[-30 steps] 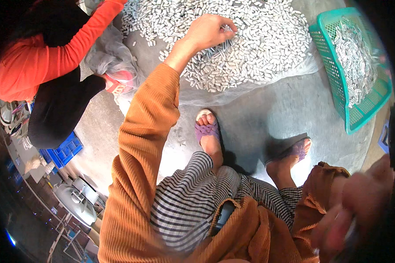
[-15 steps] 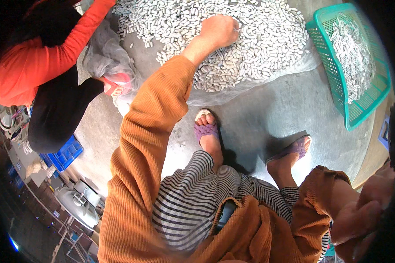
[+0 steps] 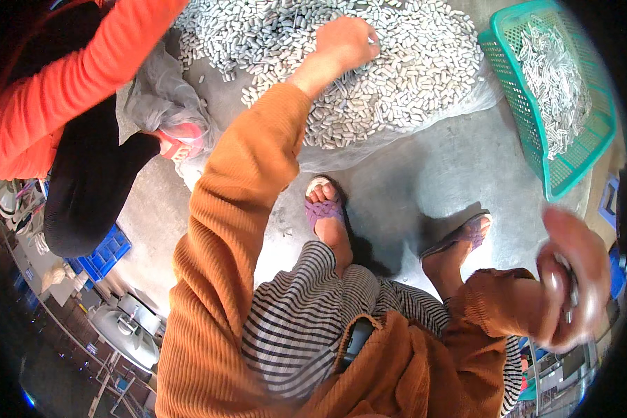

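Nearest to us, our right hand (image 3: 571,279) is blurred at the lower right, fingers curled shut around a few small pale metal pieces. Below it lie our striped lap and orange sleeves. Farther out, our left hand (image 3: 345,45) rests on the pile of small pale metal pieces (image 3: 390,76) spread over the grey floor, fingers bent into it. A teal basket (image 3: 536,132) holding more pieces stands just right of the pile. A person in red (image 3: 63,90) crouches at far left.

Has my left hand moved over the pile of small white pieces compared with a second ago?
Cannot tell. The left hand rests on the pile of white pieces at about the same spot as before, and the small shift toward the green basket matches camera movement.
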### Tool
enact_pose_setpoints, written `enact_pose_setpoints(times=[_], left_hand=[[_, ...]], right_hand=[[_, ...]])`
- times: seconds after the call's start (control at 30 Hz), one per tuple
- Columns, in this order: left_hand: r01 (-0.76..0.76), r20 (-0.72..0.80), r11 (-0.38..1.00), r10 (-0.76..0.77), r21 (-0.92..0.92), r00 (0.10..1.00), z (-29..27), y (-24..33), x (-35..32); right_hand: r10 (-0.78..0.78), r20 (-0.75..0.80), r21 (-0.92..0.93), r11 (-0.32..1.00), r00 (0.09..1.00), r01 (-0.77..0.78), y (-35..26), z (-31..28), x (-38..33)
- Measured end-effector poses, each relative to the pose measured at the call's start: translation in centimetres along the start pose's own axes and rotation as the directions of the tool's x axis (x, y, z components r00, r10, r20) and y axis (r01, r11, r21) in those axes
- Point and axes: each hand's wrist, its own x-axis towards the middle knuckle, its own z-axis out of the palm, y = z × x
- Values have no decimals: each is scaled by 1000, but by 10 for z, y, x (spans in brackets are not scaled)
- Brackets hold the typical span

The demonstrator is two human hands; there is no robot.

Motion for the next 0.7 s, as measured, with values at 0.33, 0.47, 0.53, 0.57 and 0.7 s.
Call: enact_pose_setpoints(times=[0.33, 0.47, 0.53, 0.57, 0.7], left_hand=[[100, 141, 936, -55, -338, 988, 3, -29, 22], [-33, -147, 886, -40, -462, 988, -23, -60, 11], [-19, -176, 880, -74, -475, 982, -25, -70, 4], [-31, -164, 896, -47, -442, 985, -25, -69, 3], [-62, -120, 984, 42, -166, 992, -21, -62, -6]], right_hand=[[335, 135, 274, 892, 932, -360, 141, 132, 22], [237, 321, 344, 873, 917, -346, 213, 206, 40], [314, 453, 393, 770, 835, -503, 235, 216, 51], [386, 480, 408, 696, 787, -590, 247, 219, 54], [471, 89, 408, 787, 878, -464, 275, 197, 70]])
